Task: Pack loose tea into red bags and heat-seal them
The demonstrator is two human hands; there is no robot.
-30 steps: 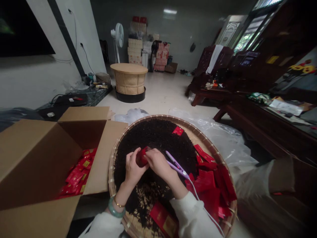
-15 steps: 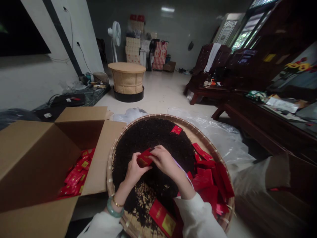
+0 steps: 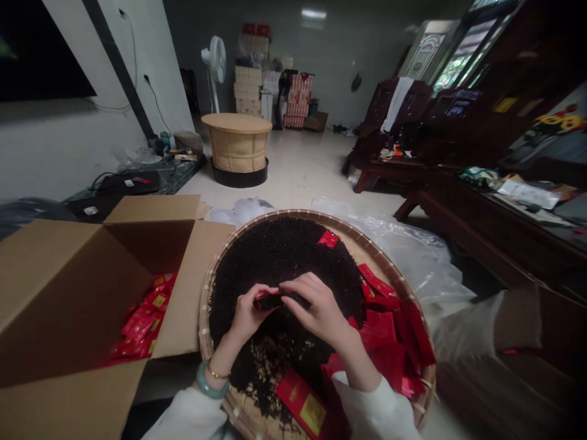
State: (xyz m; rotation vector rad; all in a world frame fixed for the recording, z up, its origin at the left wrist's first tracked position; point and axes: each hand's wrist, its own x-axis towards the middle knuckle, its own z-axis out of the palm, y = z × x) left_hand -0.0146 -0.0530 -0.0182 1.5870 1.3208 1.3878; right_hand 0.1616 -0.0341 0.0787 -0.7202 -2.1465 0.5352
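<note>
Left hand (image 3: pixel 246 318) held a red packet (image 3: pixel 268 300); right hand (image 3: pixel 318 310), hold unclear. Boxed packets (image 3: pixel 145 321) lay left of the grip, unboxed packets (image 3: pixel 383 354) right.

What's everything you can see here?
Tray: one, tan, front middle
Leafy heap: one, black, on tray
Packets: many, red, on tray and in box
Box: one, brown, left
Stand: one, tan, beyond tray
Fan: one, white, behind stand
Stacked boxes: many, cream and striped, far wall
Screen: one, black, upper left
Plastic: count unclear, see-through, by tray
Furniture: several, dark, right
Cloth: one, white, on chair
Flowers: some, yellow, far right
Held packet: one, red, left hand
Bangle: one, green, left wrist
Left hand: one, white-sleeved, over heap
Right hand: one, white-sleeved, over heap
</note>
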